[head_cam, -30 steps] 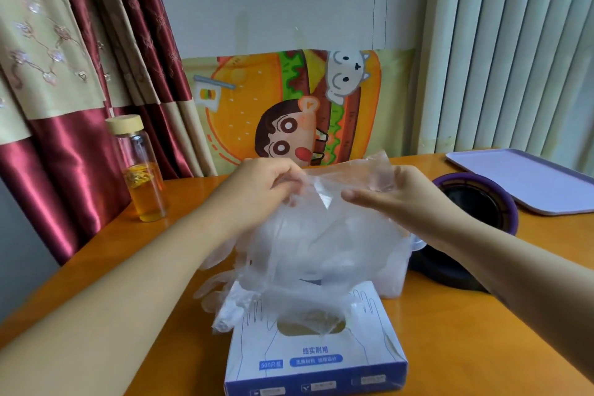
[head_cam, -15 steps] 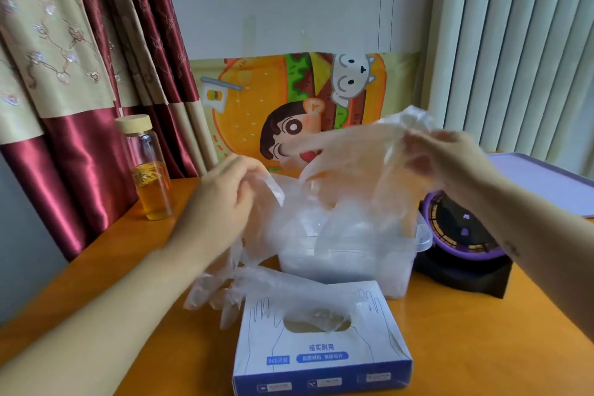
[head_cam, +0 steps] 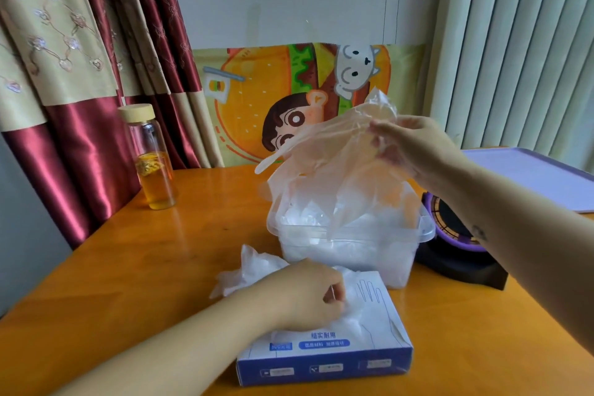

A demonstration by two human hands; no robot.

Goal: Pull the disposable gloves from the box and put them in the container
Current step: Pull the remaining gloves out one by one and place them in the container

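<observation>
Head view: one blue-and-white glove box (head_cam: pixel 324 354), printed 结实耐用, with one clear plastic container (head_cam: pixel 350 247) just behind it. The right hand (head_cam: pixel 414 148) pinches a bunch of clear gloves (head_cam: pixel 331 164) (number unclear) hanging into the container. The left hand (head_cam: pixel 308 292), fingers curled, grips crumpled gloves (head_cam: pixel 257 270) at the box's opening.

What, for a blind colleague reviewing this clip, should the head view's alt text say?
A person's right hand holds clear disposable gloves over a clear container on a wooden table, while the left hand grips more gloves at the blue box. A glass bottle of amber liquid stands at left.
</observation>
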